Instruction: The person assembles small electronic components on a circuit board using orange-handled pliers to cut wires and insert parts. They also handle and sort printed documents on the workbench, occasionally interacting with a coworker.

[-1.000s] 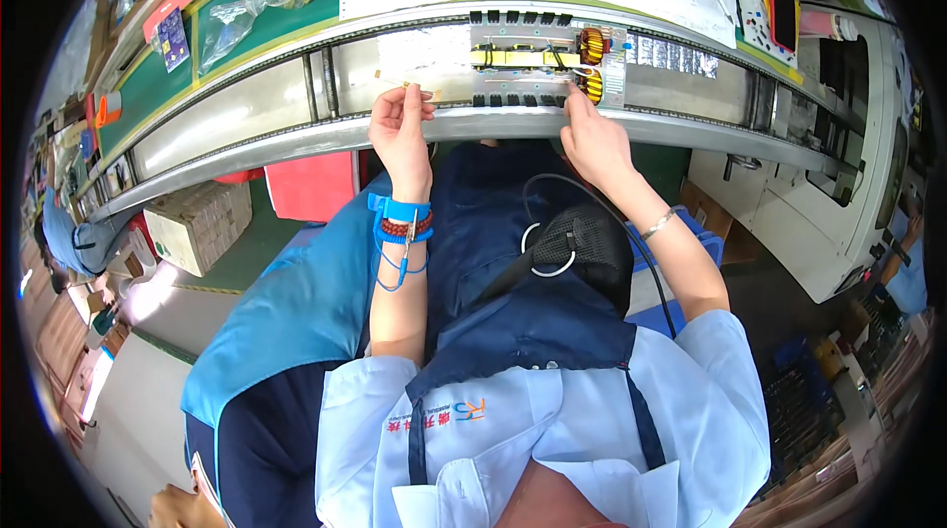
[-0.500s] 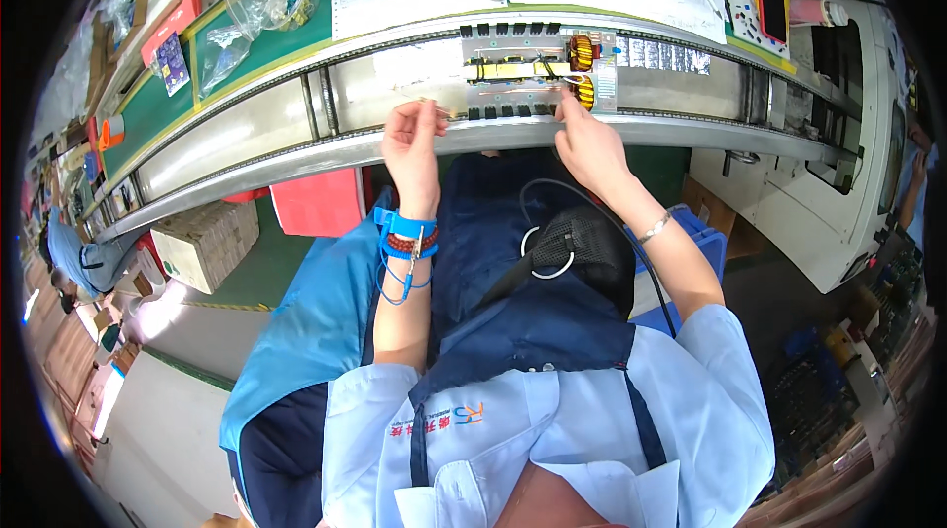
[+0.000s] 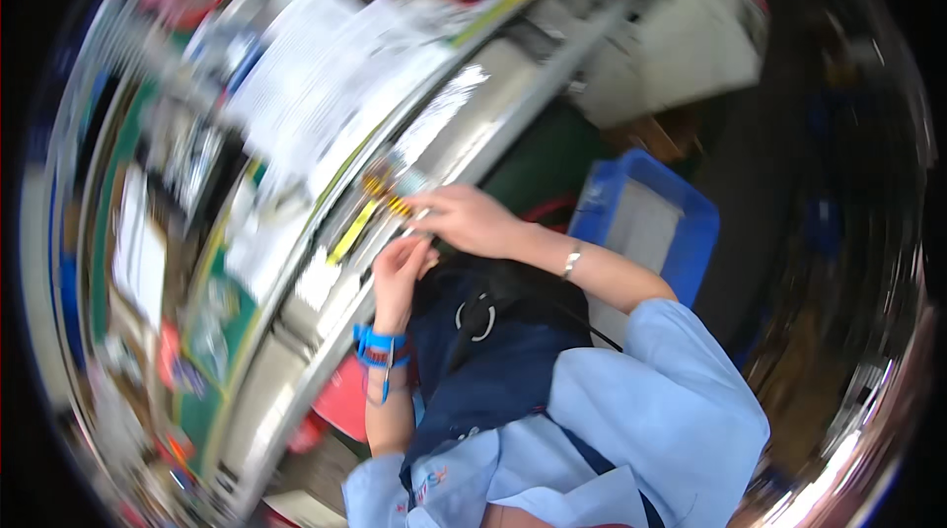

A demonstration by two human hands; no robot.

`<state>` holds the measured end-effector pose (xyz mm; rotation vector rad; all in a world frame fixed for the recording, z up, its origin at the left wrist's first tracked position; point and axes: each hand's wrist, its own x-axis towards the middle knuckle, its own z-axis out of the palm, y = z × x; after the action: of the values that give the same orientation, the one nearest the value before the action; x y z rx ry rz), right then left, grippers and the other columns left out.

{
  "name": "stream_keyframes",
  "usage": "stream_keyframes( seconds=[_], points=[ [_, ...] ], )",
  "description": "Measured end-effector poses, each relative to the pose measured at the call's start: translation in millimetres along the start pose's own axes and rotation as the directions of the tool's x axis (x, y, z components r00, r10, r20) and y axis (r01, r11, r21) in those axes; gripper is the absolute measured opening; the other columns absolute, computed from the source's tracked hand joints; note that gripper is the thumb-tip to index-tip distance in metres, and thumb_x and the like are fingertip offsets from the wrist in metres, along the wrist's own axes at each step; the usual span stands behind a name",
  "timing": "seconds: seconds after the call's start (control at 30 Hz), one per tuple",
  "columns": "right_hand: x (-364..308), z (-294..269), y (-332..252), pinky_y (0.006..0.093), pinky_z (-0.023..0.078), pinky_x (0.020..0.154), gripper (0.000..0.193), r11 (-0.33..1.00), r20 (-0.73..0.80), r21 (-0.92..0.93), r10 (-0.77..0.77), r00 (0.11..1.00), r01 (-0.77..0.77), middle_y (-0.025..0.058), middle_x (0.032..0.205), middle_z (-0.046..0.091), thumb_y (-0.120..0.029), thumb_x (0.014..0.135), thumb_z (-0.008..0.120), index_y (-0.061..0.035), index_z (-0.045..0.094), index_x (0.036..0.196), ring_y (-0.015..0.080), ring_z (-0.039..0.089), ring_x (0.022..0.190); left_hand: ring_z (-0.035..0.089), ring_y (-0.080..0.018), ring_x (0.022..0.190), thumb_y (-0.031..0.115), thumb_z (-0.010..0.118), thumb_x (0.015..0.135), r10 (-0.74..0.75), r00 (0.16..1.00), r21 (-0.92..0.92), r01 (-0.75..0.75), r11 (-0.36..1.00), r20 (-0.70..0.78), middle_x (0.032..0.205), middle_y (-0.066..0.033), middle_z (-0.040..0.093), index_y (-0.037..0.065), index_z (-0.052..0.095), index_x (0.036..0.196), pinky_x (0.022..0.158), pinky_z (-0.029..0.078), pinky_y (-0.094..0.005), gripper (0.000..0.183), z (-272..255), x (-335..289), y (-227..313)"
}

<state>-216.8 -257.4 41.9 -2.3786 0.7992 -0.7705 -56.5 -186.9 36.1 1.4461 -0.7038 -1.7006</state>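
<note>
Circuit board (image 3: 359, 226), long axis diagonal, coils (image 3: 399, 205) upper right

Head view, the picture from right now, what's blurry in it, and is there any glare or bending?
Head view: the papers are smeared, likely by camera motion; the left hand and right hand look clearer. Head view: bright glare lies on the metal track. Head view: the track curves toward the lower left, and the corners are black.
</note>
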Motion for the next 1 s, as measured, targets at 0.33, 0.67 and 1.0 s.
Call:
stream_keyframes(
  seconds=[0.33,0.67,1.0],
  points=[
    [-114,-51,-15,0.0268,0.039,0.067,0.02,0.926,-0.327,-0.266,0.173,0.929,-0.266,-0.0004,0.096,0.055,-0.016,0.07,0.054,-0.0098,0.057,0.089,0.014,0.05,0.081,0.044,-0.0059,0.05,0.012,0.053,0.084,-0.261,0.844,0.057,0.266,0.962,0.469,0.064,-0.0012,0.053,0.001,0.055,0.081,0.045,0.034,-0.0163,0.012,79,19,8],
    [-97,-35,-15,0.0308,0.037,0.059,0.009,0.934,-0.355,-0.262,0.142,0.924,-0.244,0.0023,0.067,0.047,-0.018,0.076,0.048,-0.0102,0.053,0.075,0.0178,0.049,0.067,0.046,-0.007,0.049,0.011,0.053,0.083,-0.236,0.875,0.146,0.191,0.971,0.423,0.064,-0.0049,0.056,-0.001,0.057,0.08,0.044,0.035,-0.0162,0.014,61,12,28],
    [-39,-46,-35,0.0333,0.042,0.058,0.013,0.983,-0.332,-0.064,0.14,0.933,-0.17,0.0062,0.072,0.053,-0.015,0.076,0.054,-0.0062,0.059,0.085,0.0227,0.053,0.066,0.047,-0.006,0.056,0.009,0.052,0.083,0.079,0.929,-0.261,0.02,0.965,0.361,0.073,-0.0053,0.058,-0.001,0.056,0.085,0.05,0.035,-0.0161,0.011,41,-11,43]
  ],
)
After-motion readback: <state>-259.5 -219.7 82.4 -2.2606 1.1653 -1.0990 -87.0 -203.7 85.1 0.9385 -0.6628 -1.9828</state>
